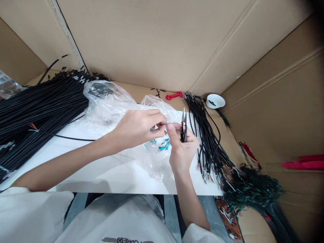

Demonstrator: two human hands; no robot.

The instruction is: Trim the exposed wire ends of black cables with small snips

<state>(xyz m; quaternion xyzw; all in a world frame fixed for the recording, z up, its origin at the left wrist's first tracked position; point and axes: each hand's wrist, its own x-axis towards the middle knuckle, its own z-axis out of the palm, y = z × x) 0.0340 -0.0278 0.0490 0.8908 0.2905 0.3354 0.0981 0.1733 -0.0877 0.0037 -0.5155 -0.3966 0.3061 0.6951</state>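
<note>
Over the white board, my left hand [144, 125] is closed in a pinch, its fingertips meeting the thumb tip of my right hand [182, 148]. What the fingertips hold is too small to make out. A pair of small snips [184, 126] with dark handles is held in my right hand, blades pointing up and away. Below both hands lies a clear plastic bag [152, 165] with small teal pieces [164, 145] showing in it. A black cable [73, 137] with bared coloured wires at its end runs under my left forearm.
A large stack of black cables [43, 98] fills the left side. More black cables [207, 135] with stripped ends lie on the right, beside a red tool [174, 96] and a white bowl [215, 101]. A dark green wire bundle [255, 189] sits lower right. Cardboard walls [152, 44] enclose the workplace.
</note>
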